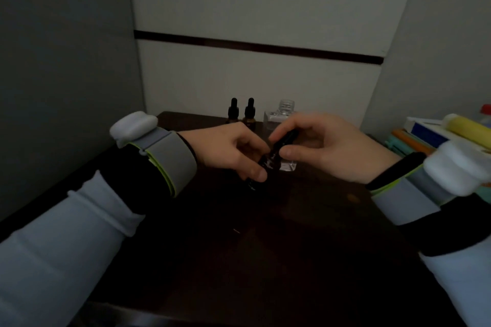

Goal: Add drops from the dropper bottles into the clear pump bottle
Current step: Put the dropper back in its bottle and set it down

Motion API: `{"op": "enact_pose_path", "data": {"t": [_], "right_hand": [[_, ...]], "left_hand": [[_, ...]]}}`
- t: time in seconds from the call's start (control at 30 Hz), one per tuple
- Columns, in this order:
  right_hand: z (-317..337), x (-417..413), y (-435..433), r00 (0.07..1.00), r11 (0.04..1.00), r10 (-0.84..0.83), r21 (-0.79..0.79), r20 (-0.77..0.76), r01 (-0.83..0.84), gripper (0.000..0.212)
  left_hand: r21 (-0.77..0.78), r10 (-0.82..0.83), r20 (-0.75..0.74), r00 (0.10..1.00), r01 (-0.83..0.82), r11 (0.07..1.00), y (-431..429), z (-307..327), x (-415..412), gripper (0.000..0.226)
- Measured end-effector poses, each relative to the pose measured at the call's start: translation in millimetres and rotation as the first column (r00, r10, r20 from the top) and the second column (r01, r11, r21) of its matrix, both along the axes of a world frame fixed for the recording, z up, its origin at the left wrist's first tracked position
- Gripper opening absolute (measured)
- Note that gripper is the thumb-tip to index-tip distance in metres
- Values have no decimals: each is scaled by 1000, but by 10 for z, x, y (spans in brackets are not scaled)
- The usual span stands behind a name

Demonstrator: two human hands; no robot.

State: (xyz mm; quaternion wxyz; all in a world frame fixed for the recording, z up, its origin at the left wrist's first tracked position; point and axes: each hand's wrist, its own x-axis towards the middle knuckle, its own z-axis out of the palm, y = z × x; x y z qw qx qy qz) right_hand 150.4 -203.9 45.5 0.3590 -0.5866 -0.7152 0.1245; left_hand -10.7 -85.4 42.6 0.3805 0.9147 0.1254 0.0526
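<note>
My left hand [233, 152] grips the body of a dark dropper bottle [261, 167], tilted above the dark table. My right hand [326, 147] pinches that bottle's black dropper cap [285, 139] between thumb and fingers. Behind the hands, two more amber dropper bottles [241, 111] with black caps stand upright side by side. To their right stands the clear bottle [284, 110], its threaded neck without a cap. A small clear object [288, 166] lies on the table just under my right thumb; I cannot tell what it is.
The dark wooden table [265, 233] fills the foreground. White walls enclose it at the back and left. A stack of coloured books and boxes [430, 138] with a yellow container [467, 126] lies at the right edge.
</note>
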Motion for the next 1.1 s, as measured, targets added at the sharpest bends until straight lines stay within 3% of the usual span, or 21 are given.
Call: {"op": "enact_pose_path", "data": {"t": [0.07,0.13,0.23,0.37,0.43,0.53,0.67,0.73,0.8,0.9,1.03,1.1], "right_hand": [[4,-53,-4,990,997,-78,-16,118,81,8],[-3,-118,-13,954,981,-183,-16,239,193,24],[-15,-162,3,875,960,-281,109,394,259,38],[-38,-85,18,951,991,-129,17,279,130,11],[-41,-44,25,980,995,-57,-73,192,72,14],[-16,-63,10,982,984,-93,-137,163,116,10],[-29,-127,-6,918,955,-213,-126,334,268,56],[-12,-122,-14,930,952,-207,-156,305,264,66],[22,-84,-34,966,953,-190,-205,173,224,62],[25,-46,-57,980,961,-155,-209,121,178,25],[36,-74,-59,966,949,-194,-215,169,228,52],[32,-77,-60,978,956,-174,-218,114,196,42]], "left_hand": [[-3,-17,-30,999,16,1000,0,2,-12,15],[7,-25,-44,999,25,1000,-7,0,-10,15],[4,-30,-53,998,30,1000,-6,8,0,17],[11,-35,-63,997,36,999,17,21,-8,18],[-1,-23,-68,997,23,1000,36,14,-18,19],[9,-20,-81,997,21,1000,43,-4,-9,20],[8,-49,-81,996,50,999,21,-13,1,21],[1,-45,-71,996,46,999,21,-12,-3,21],[9,-33,-52,998,34,999,28,-11,-7,19],[27,-30,-54,998,32,999,30,-10,-9,21],[31,-28,-48,998,29,999,34,-9,-5,20],[29,-27,-46,999,28,999,43,-7,-9,20]]}}
